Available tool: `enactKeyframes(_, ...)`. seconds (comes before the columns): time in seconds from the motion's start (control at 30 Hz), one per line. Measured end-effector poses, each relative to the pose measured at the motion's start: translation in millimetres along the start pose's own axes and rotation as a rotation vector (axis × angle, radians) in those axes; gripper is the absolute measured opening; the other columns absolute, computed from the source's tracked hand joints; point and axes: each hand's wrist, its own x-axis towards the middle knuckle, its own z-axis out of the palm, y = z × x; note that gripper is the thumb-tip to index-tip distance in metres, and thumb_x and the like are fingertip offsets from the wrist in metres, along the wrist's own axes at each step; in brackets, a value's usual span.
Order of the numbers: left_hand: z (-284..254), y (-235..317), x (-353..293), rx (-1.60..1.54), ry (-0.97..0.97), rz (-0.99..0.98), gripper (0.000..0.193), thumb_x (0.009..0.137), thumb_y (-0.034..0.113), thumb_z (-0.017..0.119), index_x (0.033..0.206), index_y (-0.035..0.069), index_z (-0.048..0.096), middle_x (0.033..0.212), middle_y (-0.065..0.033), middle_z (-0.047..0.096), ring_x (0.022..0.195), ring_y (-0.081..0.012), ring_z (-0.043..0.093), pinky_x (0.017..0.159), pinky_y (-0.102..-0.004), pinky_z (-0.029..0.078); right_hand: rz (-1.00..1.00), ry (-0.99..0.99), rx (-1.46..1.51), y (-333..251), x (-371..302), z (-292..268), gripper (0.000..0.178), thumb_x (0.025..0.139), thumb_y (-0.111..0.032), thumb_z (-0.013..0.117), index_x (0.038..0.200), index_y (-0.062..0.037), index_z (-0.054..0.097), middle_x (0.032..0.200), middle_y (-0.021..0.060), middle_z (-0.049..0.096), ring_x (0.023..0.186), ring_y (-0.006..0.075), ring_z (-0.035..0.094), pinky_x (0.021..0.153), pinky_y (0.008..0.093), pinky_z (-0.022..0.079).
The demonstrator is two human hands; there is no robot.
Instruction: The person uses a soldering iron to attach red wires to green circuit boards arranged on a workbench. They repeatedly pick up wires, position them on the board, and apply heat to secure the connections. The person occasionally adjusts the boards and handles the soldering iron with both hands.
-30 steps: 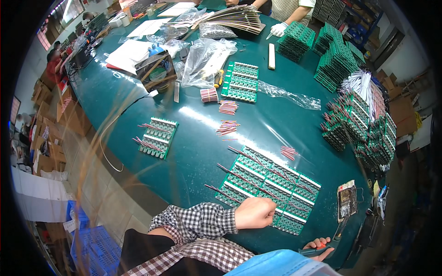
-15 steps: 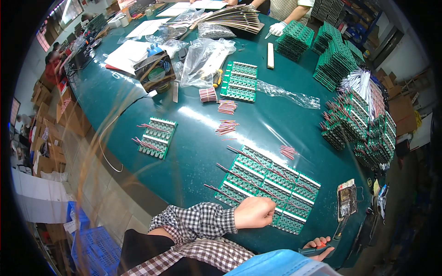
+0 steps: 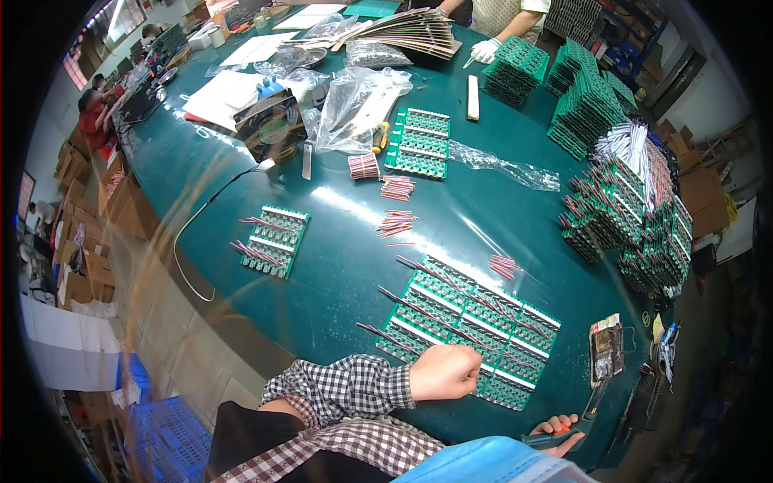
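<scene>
Left hand (image 3: 445,372) fisted on the circuit board panel (image 3: 471,338) at the table's (image 3: 338,266) near edge — steadying it; right hand (image 3: 561,425) clamps a dark tool (image 3: 547,439).

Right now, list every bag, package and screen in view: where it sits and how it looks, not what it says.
Clear plastic bags: crumpled, far middle of the green table.
Long clear bag: flat, right of the far circuit board panel.
Cardboard boxes: brown, on the floor at left.
Screen: dark, at the far left edge.
Left hand: fisted, on the near board panel.
</scene>
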Motion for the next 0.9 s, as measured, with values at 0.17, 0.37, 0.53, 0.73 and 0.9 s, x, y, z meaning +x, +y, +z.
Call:
enactKeyframes(0.17,-0.6,0.9,-0.2,-0.001,0.014,0.011,0.007,0.071,0.013,0.061,0.070,0.007,0.057,0.071,-0.0092,0.059,0.067,-0.0301,0.060,0.057,-0.0413,0.046,-0.003,0.008,0.010,0.2,-0.4,1.2,0.037,0.094,-0.039,0.052,0.115,-0.0094,0.042,0.094,0.0045,0.054,0.081,0.0169,0.055,0.072,0.0311,0.052)
enactKeyframes(0.37,0.2,0.2,-0.9,-0.006,0.030,0.020,0.007,0.070,0.013,0.062,0.069,0.007,0.057,0.070,-0.0089,0.058,0.065,-0.0297,0.060,0.056,-0.0410,0.046,-0.066,0.109,-0.022,7.9,2.0,16.0,0.034,0.095,-0.035,0.053,0.109,-0.0062,0.044,0.088,0.0048,0.053,0.073,0.0143,0.054,0.062,0.0280,0.054)
enactKeyframes(0.53,1.1,-0.4,0.1,-0.006,0.027,0.024,0.008,0.070,0.013,0.063,0.069,0.007,0.057,0.069,-0.0084,0.058,0.065,-0.0286,0.060,0.055,-0.0404,0.046,-0.060,0.081,0.020,5.5,1.2,10.3,0.034,0.096,-0.034,0.052,0.110,-0.0038,0.044,0.091,0.0070,0.053,0.074,0.0169,0.055,0.064,0.0316,0.055)
enactKeyframes(0.73,1.0,-0.3,-0.6,-0.001,0.033,0.022,0.008,0.070,0.013,0.063,0.070,0.008,0.057,0.068,-0.0078,0.058,0.064,-0.0277,0.059,0.055,-0.0404,0.046,-0.062,0.058,0.043,7.9,1.8,12.5,0.036,0.096,-0.035,0.050,0.113,-0.0037,0.043,0.093,0.0081,0.053,0.076,0.0184,0.056,0.065,0.0329,0.056)
enactKeyframes(0.9,-0.2,0.6,1.2,-0.012,0.022,0.026,0.008,0.070,0.013,0.063,0.070,0.008,0.057,0.068,-0.0079,0.057,0.063,-0.0276,0.059,0.054,-0.0404,0.045,-0.067,0.062,0.041,7.3,1.8,11.7,0.036,0.097,-0.035,0.049,0.113,-0.0036,0.042,0.093,0.0081,0.053,0.076,0.0181,0.056,0.065,0.0324,0.056)
